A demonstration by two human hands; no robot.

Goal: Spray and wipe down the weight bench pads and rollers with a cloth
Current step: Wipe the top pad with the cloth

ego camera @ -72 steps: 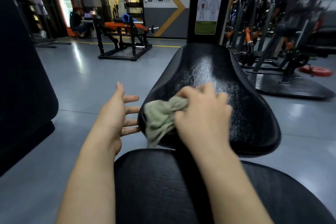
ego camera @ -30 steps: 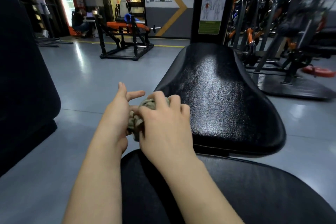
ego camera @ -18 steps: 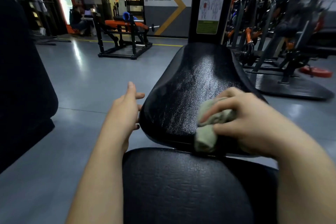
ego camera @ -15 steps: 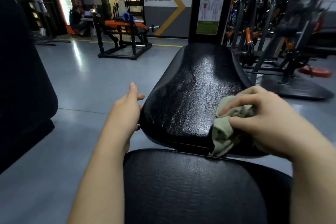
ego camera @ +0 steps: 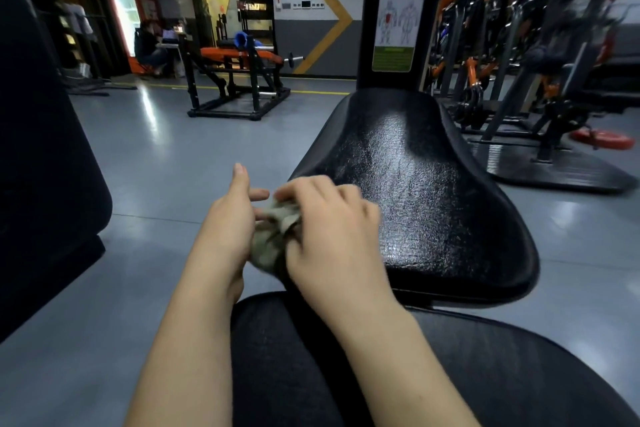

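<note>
Two black pads. Near pad point(ego camera: 467, 378), under your forearms, looks dull, probably not yet wiped. Your right hand point(ego camera: 332, 236) grips the bunched cloth point(ego camera: 273, 236) at the far pad's point(ego camera: 422, 184) left near edge; your left hand point(ego camera: 227, 222), fingers straight, lies against the cloth. Far pad glistens, seemingly wiped. No rollers visible.

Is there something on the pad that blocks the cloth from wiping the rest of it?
Nothing visible does. The right hand holds the cloth at the near left edge of the pad, and the pad's top beyond it is bare. The left hand is beside the cloth, off the pad's left side, not in the wiping path.
</note>
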